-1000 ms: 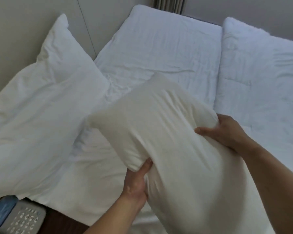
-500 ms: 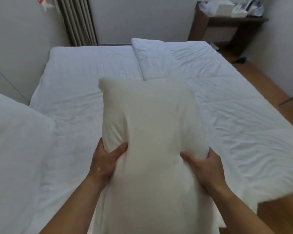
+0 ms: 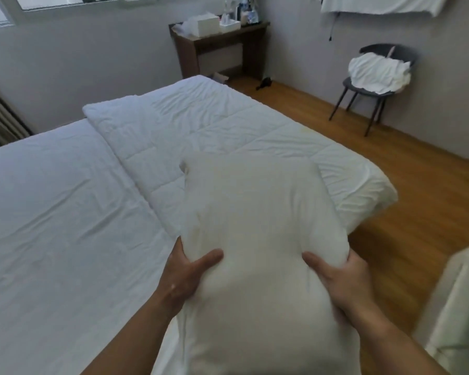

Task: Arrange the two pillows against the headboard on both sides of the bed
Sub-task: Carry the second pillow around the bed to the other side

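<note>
I hold a cream-white pillow (image 3: pixel 257 239) in front of me, lengthwise, above the near right part of the bed (image 3: pixel 52 212). My left hand (image 3: pixel 184 274) grips its left side and my right hand (image 3: pixel 341 282) grips its right side, thumbs pressed into the top. The other pillow and the headboard are out of view.
A folded white duvet (image 3: pixel 214 131) covers the bed's right half. Wooden floor (image 3: pixel 363 125) runs along the right. A dark chair (image 3: pixel 374 85) with white linen stands by the wall, a dark wooden desk (image 3: pixel 220 47) at the far wall, and a pale blurred object (image 3: pixel 455 315) at the near right.
My view has swung right, away from the headboard and the first pillow, towards the bed's foot and the floor. Both hands keep their grip on the pillow.
</note>
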Action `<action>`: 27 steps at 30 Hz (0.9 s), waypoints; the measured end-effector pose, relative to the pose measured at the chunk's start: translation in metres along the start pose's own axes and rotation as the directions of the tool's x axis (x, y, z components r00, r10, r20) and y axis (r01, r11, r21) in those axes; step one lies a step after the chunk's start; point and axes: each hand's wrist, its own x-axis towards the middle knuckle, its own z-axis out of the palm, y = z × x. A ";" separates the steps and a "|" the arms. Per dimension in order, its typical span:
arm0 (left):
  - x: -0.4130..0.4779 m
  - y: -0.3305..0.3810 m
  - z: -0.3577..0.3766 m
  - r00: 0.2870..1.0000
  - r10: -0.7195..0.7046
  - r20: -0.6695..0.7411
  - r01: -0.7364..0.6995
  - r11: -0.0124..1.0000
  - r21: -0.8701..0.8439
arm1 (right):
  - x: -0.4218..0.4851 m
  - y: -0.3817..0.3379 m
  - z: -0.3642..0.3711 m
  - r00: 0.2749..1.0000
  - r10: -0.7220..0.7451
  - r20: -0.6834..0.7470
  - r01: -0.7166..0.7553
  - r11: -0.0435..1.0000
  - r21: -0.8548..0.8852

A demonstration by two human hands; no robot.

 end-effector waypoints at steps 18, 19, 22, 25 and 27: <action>0.133 0.096 0.371 0.903 -0.031 0.429 -0.026 0.992 0.126 | 0.169 0.048 -0.264 0.899 0.178 -0.401 -0.150 0.984 0.099; 0.144 0.100 0.390 0.889 -0.037 0.457 -0.024 0.991 0.128 | 0.181 0.050 -0.274 0.884 0.192 -0.426 -0.169 0.981 0.091; 0.184 0.110 0.449 0.836 -0.040 0.547 -0.037 0.991 0.128 | 0.222 0.053 -0.299 0.836 0.232 -0.497 -0.203 0.973 0.113; 0.223 0.132 0.508 0.770 -0.032 0.637 -0.059 0.991 0.121 | 0.261 0.048 -0.327 0.792 0.253 -0.556 -0.223 0.967 0.122; 0.244 0.145 0.541 0.739 -0.033 0.673 -0.072 0.989 0.128 | 0.281 0.044 -0.343 0.770 0.262 -0.582 -0.241 0.964 0.115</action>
